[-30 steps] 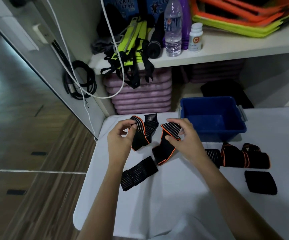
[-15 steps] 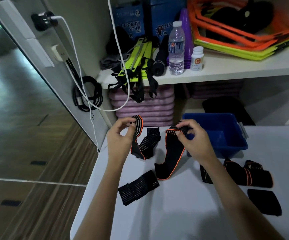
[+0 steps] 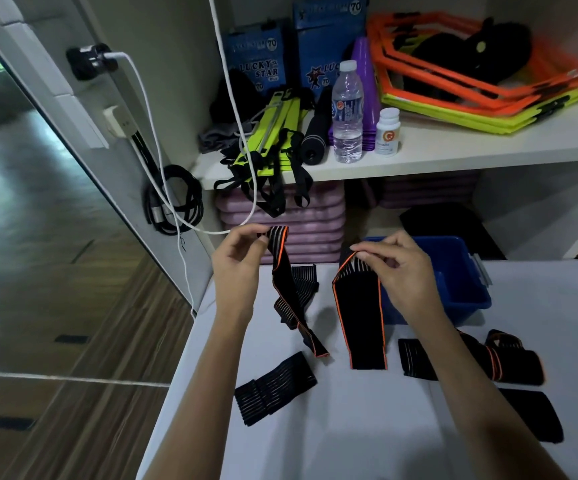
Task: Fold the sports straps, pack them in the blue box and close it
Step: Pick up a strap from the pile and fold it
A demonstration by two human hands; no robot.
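Shelf point(image 3: 453, 157) above and beyond the hands carries a water bottle point(image 3: 347, 112), a white pill jar point(image 3: 388, 132), purple cones point(image 3: 367, 84), a black roller point(image 3: 315, 133) and stacked orange and yellow hexagon frames point(image 3: 481, 95). Yellow ladder straps point(image 3: 273, 133) overhang its edge. Pink pads point(image 3: 301, 220) stacked beneath. Coiled black cable point(image 3: 176, 202) hangs left of the hands.

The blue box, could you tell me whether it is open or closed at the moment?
Open. The blue box has no lid on it and its inside wall shows; the right hand hides part of it.
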